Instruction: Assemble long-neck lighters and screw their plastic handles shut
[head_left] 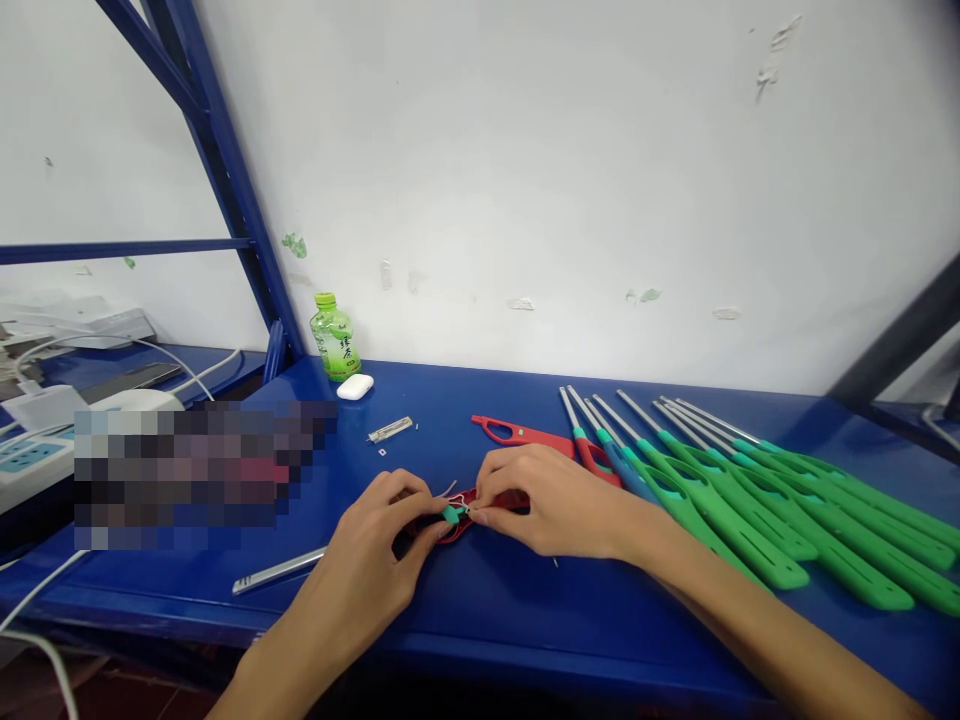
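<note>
My left hand (379,530) is closed, thumb and fingers pinching a small green trigger piece (452,515) at the open red casing (448,536) of a long-nosed lighter. From the other side, my right hand (536,500) pinches at the same spot; what sits between its fingertips is too small to name. A thin white wire (460,499) loops inside the casing, and the fingers cover much of it. A metal lighter tube (277,572) sticks out to the left from beneath my left hand.
Several green long-nosed lighters (780,520) lie fanned out at the right. Another red casing piece (529,437) lies beyond my right hand. Farther back are a small clear part (391,430), a white case (355,387) and a green bottle (335,345). A power strip (34,465) stands left.
</note>
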